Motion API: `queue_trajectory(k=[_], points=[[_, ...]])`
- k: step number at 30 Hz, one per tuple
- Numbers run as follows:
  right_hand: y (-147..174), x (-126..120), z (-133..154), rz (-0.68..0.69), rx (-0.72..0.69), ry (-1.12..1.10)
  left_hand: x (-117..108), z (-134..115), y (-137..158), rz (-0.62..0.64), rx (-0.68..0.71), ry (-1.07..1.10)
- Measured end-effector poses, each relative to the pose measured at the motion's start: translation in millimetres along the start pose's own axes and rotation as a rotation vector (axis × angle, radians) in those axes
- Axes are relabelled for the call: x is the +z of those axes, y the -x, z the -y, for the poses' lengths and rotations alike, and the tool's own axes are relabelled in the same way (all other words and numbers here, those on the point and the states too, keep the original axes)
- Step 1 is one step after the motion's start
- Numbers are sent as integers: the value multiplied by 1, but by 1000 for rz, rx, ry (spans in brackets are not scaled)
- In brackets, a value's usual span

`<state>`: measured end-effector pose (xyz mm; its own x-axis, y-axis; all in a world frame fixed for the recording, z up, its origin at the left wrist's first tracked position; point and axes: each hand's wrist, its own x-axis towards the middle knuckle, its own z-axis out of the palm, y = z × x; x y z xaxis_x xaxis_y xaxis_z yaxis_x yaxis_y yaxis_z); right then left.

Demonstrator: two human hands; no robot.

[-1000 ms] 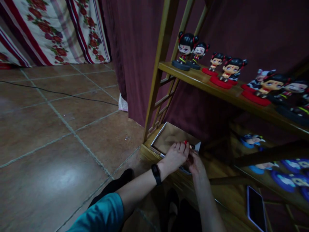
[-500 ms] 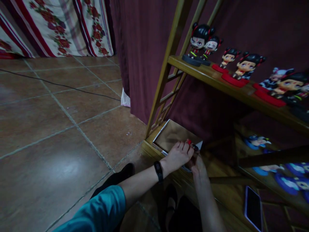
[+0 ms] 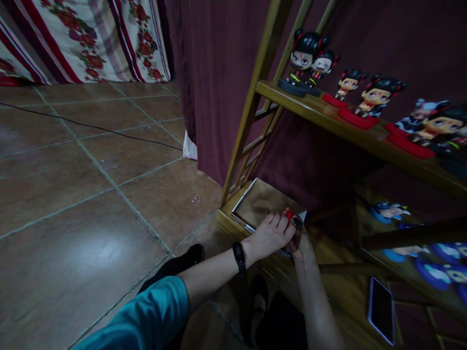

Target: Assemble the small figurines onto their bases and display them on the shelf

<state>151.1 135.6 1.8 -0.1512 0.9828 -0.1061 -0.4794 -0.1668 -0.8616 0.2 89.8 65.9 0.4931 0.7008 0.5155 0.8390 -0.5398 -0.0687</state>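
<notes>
My left hand (image 3: 273, 234), with a black band on the wrist, reaches over the near right part of an open cardboard box (image 3: 260, 200). Its fingers are closed on a small red-and-black figurine (image 3: 289, 214), of which only a red bit and a dark bit show. My right hand (image 3: 302, 247) is closed round the same figurine from the right and below, its fingers largely hidden behind the left hand. The box has a brown inside and sits on the bottom board of a wooden shelf (image 3: 228, 226). A white flap or paper (image 3: 303, 215) sticks up beside the hands.
Several black-haired figurines (image 3: 375, 97) on red or dark bases line the upper shelf (image 3: 310, 99). Blue-based figurines (image 3: 434, 275) stand lower right, near a phone (image 3: 381, 310). A dark red curtain (image 3: 222, 87) hangs behind. A black cable (image 3: 98, 127) crosses the tiled floor.
Both hands have shifted very slightly to the right, and a little more of the red bit shows between them. The camera view has moved slightly. The box stays in place.
</notes>
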Motion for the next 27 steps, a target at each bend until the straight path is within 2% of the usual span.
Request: queue_trajectory(k=[18, 27], points=[[4, 4, 6, 33, -32, 102, -3, 4, 8, -47, 49, -23], [9, 7, 12, 34, 6, 106, -2, 4, 12, -65, 71, -40]])
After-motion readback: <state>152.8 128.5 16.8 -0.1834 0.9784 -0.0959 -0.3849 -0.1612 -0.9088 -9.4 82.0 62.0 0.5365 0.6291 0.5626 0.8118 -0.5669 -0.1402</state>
